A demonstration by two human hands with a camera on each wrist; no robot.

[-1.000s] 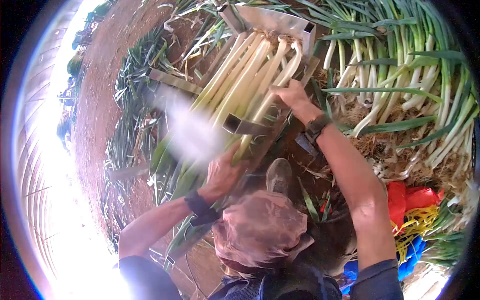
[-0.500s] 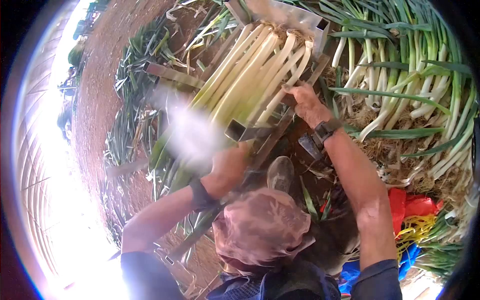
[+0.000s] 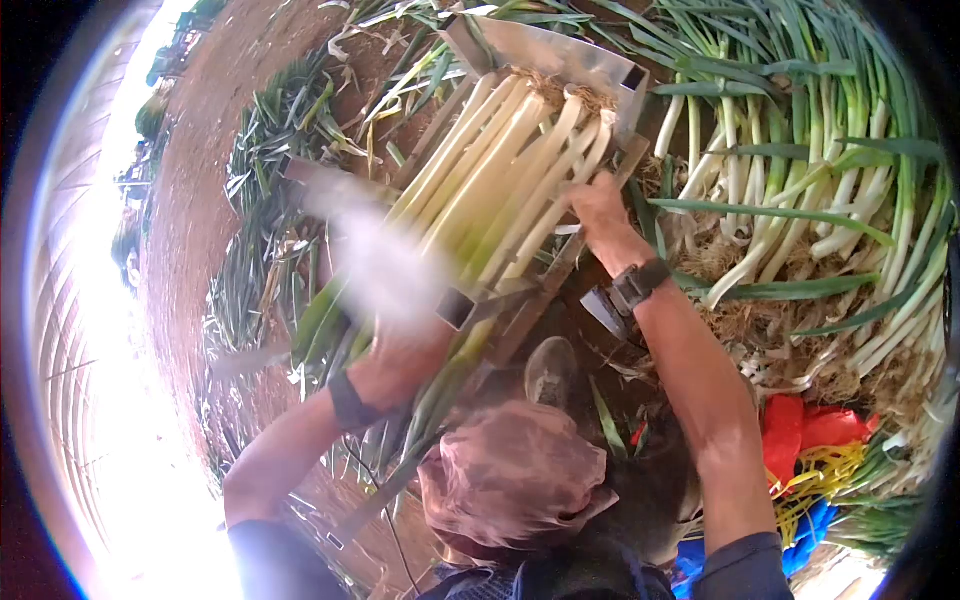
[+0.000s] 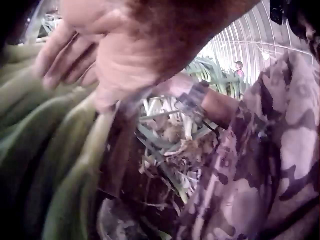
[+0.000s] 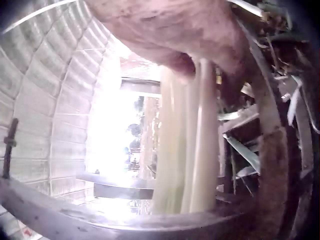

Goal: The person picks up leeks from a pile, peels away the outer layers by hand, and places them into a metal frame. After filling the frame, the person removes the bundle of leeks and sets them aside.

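A bundle of long green onions lies in a metal rack, root ends toward its upright end plate. My left hand is lower down, over the green leaves, partly hidden by a white blur. In the left wrist view, the fingers of this hand reach out loosely across the stalks, the thumb along the outermost one. My right hand is at the bundle's right edge near the roots. Thumb and fingers of that hand pinch an outer white stalk in the right wrist view.
A large heap of green onions with roots covers the ground at right. Cut leaves lie along the left. Red plastic, yellow strings and blue plastic are at lower right. My shoe stands beside the rack.
My left hand has moved down and left along the leaves. The right hand stays at the bundle's right edge, where the outer stalks now lie spread farther right.
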